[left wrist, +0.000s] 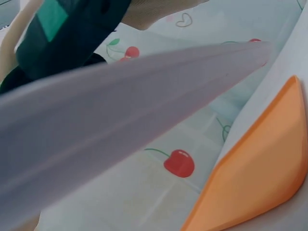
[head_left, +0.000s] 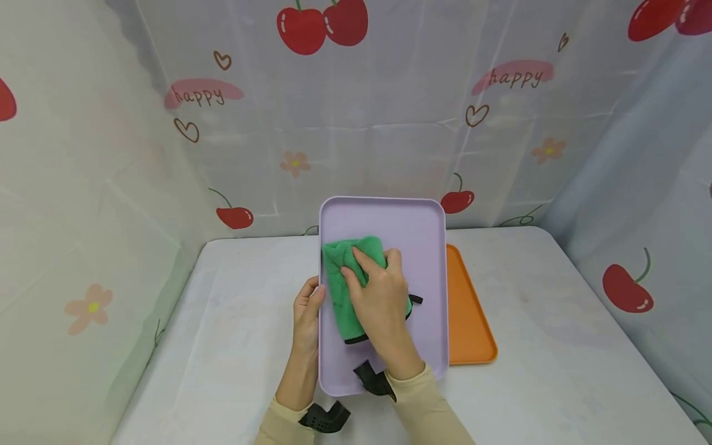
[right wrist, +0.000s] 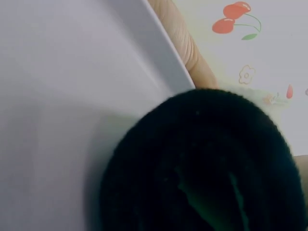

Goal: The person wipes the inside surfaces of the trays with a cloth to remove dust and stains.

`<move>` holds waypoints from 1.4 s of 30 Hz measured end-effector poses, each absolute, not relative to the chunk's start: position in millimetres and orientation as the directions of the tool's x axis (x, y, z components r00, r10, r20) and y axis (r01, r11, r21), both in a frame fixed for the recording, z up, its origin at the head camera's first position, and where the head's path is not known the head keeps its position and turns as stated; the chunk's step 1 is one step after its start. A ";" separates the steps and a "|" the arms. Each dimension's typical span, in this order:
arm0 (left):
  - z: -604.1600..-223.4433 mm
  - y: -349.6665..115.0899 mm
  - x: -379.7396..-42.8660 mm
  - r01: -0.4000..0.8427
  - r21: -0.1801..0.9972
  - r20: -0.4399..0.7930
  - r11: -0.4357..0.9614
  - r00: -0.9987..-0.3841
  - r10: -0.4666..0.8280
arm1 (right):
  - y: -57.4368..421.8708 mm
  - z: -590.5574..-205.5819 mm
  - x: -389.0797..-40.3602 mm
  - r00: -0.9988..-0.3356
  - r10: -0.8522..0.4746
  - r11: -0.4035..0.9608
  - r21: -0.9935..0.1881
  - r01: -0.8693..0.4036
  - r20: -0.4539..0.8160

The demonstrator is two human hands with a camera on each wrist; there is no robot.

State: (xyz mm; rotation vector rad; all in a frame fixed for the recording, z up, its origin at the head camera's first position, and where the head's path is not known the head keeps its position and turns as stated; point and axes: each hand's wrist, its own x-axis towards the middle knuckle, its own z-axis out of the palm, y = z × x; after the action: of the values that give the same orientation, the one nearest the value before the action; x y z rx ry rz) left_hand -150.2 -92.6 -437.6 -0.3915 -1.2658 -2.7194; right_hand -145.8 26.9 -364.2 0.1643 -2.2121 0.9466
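A lilac rectangular tray (head_left: 414, 247) is held up over the table, its inner face toward the head camera. My left hand (head_left: 306, 318) grips its left edge, thumb at the rim; the other fingers are partly hidden behind it. With bent fingers, my right hand (head_left: 384, 303) holds a folded green cloth (head_left: 340, 296) against the tray's inner face, left of its middle. In the left wrist view the lilac tray (left wrist: 125, 106) appears edge-on. The dark-edged cloth (right wrist: 207, 113) fills the lower part of the right wrist view, beside the tray's surface (right wrist: 57, 62).
An orange tray (head_left: 470, 327) lies on the white table (head_left: 556, 321), partly behind the lilac one on the right. Curtains (head_left: 389, 148) with cherry prints hang at the back and both sides. A black strap piece (head_left: 325, 418) sits at my left wrist.
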 end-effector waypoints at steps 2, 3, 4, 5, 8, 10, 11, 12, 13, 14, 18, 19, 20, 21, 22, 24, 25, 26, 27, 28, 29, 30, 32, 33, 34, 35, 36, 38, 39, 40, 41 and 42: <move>-437.6 -93.6 -150.2 0.211 0.741 0.273 -0.637 -0.962 -0.001 | 30.3 -364.7 -145.5 -0.739 0.154 0.727 -0.582 -0.365 0.656; -437.3 -94.3 -150.2 0.209 0.744 0.268 -0.634 -0.963 -0.003 | 32.2 -365.1 -145.2 -0.739 0.155 0.729 -0.580 -0.362 0.656; -437.0 -95.1 -150.2 0.211 0.749 0.266 -0.628 -0.964 -0.006 | 34.2 -365.2 -145.0 -0.740 0.158 0.731 -0.581 -0.358 0.654; -436.9 -96.0 -150.2 0.211 0.751 0.265 -0.626 -0.964 -0.007 | 36.5 -365.5 -145.0 -0.742 0.164 0.730 -0.585 -0.353 0.651; -435.6 -98.9 -150.1 0.216 0.739 0.275 -0.638 -0.961 -0.006 | 44.0 -366.8 -145.6 -0.749 0.193 0.723 -0.608 -0.328 0.634; -434.7 -100.7 -149.9 0.216 0.721 0.287 -0.658 -0.958 0.001 | 49.3 -367.5 -146.5 -0.756 0.224 0.717 -0.630 -0.299 0.614; -434.2 -101.4 -149.9 0.213 0.711 0.292 -0.671 -0.957 0.005 | 52.1 -367.9 -147.2 -0.763 0.241 0.713 -0.643 -0.281 0.601; -433.6 -102.0 -149.8 0.211 0.701 0.296 -0.681 -0.955 0.009 | 54.9 -368.4 -147.9 -0.769 0.255 0.710 -0.653 -0.263 0.587; -433.0 -102.5 -149.6 0.208 0.693 0.299 -0.690 -0.954 0.012 | 57.8 -368.6 -148.6 -0.775 0.268 0.708 -0.663 -0.245 0.573; -432.6 -103.0 -149.5 0.206 0.687 0.302 -0.697 -0.953 0.016 | 60.8 -369.1 -149.5 -0.781 0.281 0.703 -0.674 -0.228 0.557; -430.8 -104.5 -148.6 0.209 0.678 0.308 -0.704 -0.951 0.015 | 73.3 -370.4 -152.3 -0.812 0.323 0.685 -0.712 -0.154 0.486; -430.5 -104.9 -148.3 0.212 0.679 0.308 -0.703 -0.951 0.011 | 76.5 -370.7 -153.0 -0.819 0.334 0.681 -0.720 -0.133 0.466; -430.3 -105.3 -148.2 0.213 0.677 0.308 -0.704 -0.951 0.009 | 79.6 -371.0 -153.4 -0.825 0.346 0.678 -0.727 -0.108 0.446; -430.1 -105.8 -148.2 0.213 0.674 0.307 -0.707 -0.952 0.005 | 82.7 -371.2 -153.8 -0.830 0.360 0.678 -0.731 -0.082 0.427; -429.8 -106.2 -148.2 0.215 0.671 0.306 -0.710 -0.952 0.001 | 85.7 -371.6 -154.3 -0.833 0.374 0.679 -0.732 -0.055 0.409; -429.8 -107.0 -148.6 0.218 0.665 0.306 -0.714 -0.952 -0.006 | 91.0 -372.3 -155.2 -0.836 0.397 0.683 -0.730 -0.007 0.379; -429.8 -107.2 -148.9 0.218 0.660 0.307 -0.719 -0.952 -0.007 | 93.2 -372.8 -155.5 -0.835 0.406 0.687 -0.727 0.011 0.371; -429.8 -107.5 -149.2 0.217 0.655 0.310 -0.724 -0.951 -0.005 | 95.0 -373.3 -155.8 -0.835 0.411 0.691 -0.723 0.023 0.366; -429.8 -107.7 -149.4 0.218 0.651 0.315 -0.727 -0.949 -0.002 | 96.4 -374.0 -156.2 -0.835 0.414 0.694 -0.719 0.032 0.362; -430.0 -107.8 -149.5 0.219 0.649 0.321 -0.729 -0.947 0.001 | 97.5 -374.8 -156.5 -0.835 0.414 0.698 -0.716 0.036 0.362; -430.2 -107.9 -149.6 0.219 0.646 0.326 -0.731 -0.945 0.006 | 98.2 -375.6 -156.7 -0.835 0.413 0.700 -0.713 0.036 0.363; -430.3 -107.9 -149.6 0.218 0.645 0.331 -0.733 -0.944 0.011 | 98.6 -376.3 -156.8 -0.835 0.410 0.702 -0.711 0.032 0.367; -430.8 -108.0 -149.4 0.215 0.642 0.338 -0.736 -0.941 0.020 | 98.7 -377.5 -157.1 -0.833 0.408 0.701 -0.712 0.023 0.375; -430.9 -107.9 -149.2 0.213 0.640 0.340 -0.739 -0.940 0.023 | 98.7 -378.0 -157.1 -0.831 0.408 0.699 -0.714 0.018 0.378; -431.1 -107.8 -149.1 0.213 0.639 0.340 -0.739 -0.940 0.024 | 98.6 -378.3 -157.1 -0.829 0.409 0.697 -0.717 0.013 0.382; -431.2 -107.7 -149.1 0.213 0.641 0.339 -0.737 -0.940 0.024 | 98.4 -378.5 -157.1 -0.827 0.409 0.694 -0.720 0.007 0.386; -431.4 -107.5 -149.0 0.212 0.643 0.338 -0.736 -0.941 0.024 | 98.3 -378.7 -157.1 -0.825 0.409 0.692 -0.722 0.003 0.389; -431.3 -107.1 -148.8 0.213 0.649 0.333 -0.731 -0.943 0.021 | 98.1 -378.9 -156.9 -0.823 0.410 0.687 -0.727 -0.005 0.392; -431.3 -106.9 -148.7 0.212 0.651 0.331 -0.729 -0.943 0.021 | 98.0 -378.9 -156.7 -0.822 0.413 0.683 -0.731 -0.006 0.392; -431.4 -106.6 -148.6 0.211 0.654 0.329 -0.726 -0.944 0.022 | 98.0 -378.9 -156.6 -0.821 0.414 0.680 -0.733 -0.007 0.393; -431.4 -106.4 -148.4 0.210 0.654 0.328 -0.726 -0.944 0.023 | 98.0 -379.1 -156.4 -0.820 0.417 0.678 -0.735 -0.006 0.392; -431.4 -106.2 -148.2 0.208 0.653 0.329 -0.728 -0.944 0.025 | 97.9 -379.2 -156.3 -0.819 0.420 0.676 -0.737 -0.005 0.391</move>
State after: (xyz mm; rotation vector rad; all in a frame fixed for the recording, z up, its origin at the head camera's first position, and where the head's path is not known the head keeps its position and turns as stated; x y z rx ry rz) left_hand -148.2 -106.2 -431.4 -0.4864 -1.1125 -2.7887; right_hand -156.3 97.9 -379.2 -0.3194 -2.3446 1.0331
